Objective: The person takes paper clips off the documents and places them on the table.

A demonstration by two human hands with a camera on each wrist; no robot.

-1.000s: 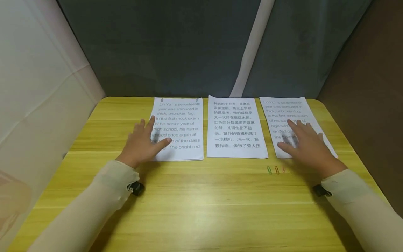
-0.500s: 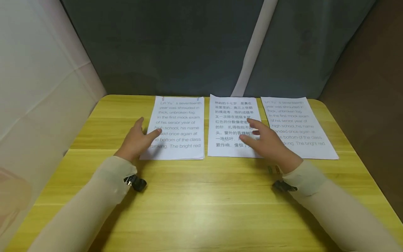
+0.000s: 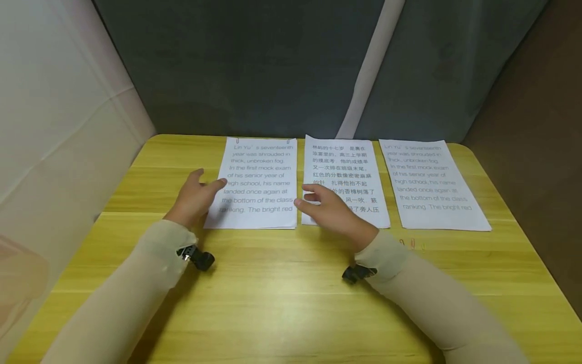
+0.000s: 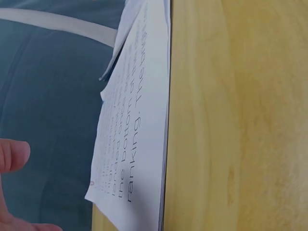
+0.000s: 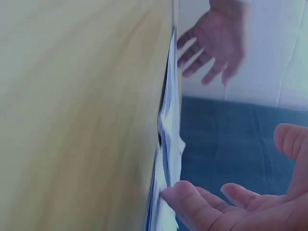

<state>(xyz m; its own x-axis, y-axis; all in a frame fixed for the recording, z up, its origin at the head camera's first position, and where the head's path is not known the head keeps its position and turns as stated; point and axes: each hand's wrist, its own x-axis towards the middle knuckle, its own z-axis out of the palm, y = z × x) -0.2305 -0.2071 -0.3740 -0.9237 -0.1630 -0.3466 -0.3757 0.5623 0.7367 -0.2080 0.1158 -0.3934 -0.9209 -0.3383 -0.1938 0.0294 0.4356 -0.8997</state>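
Three paper stacks lie in a row along the back of the wooden table. My left hand (image 3: 191, 198) is at the left edge of the left stack (image 3: 261, 177), fingers spread and thumb tip over the printed page; nothing is in it. Two paper clips (image 3: 237, 141) sit at that stack's top edge. My right hand (image 3: 335, 211), fingers loosely bent and holding nothing, overlaps the lower left of the middle stack (image 3: 345, 156), its thumb and fingertips by the gap between the two stacks. In the right wrist view both the right hand (image 5: 255, 202) and the left hand (image 5: 216, 41) show.
The right stack (image 3: 432, 187) lies by itself, slightly skewed. Several loose paper clips (image 3: 413, 243) rest on the table (image 3: 273, 298) in front of it, near the right sleeve. A dark cloth wall (image 3: 227, 71) stands behind the table, with panels at both sides.
My right hand has swept left from the right stack, across the middle stack, to beside the left one. My left hand has drawn back slightly to the left off the page.
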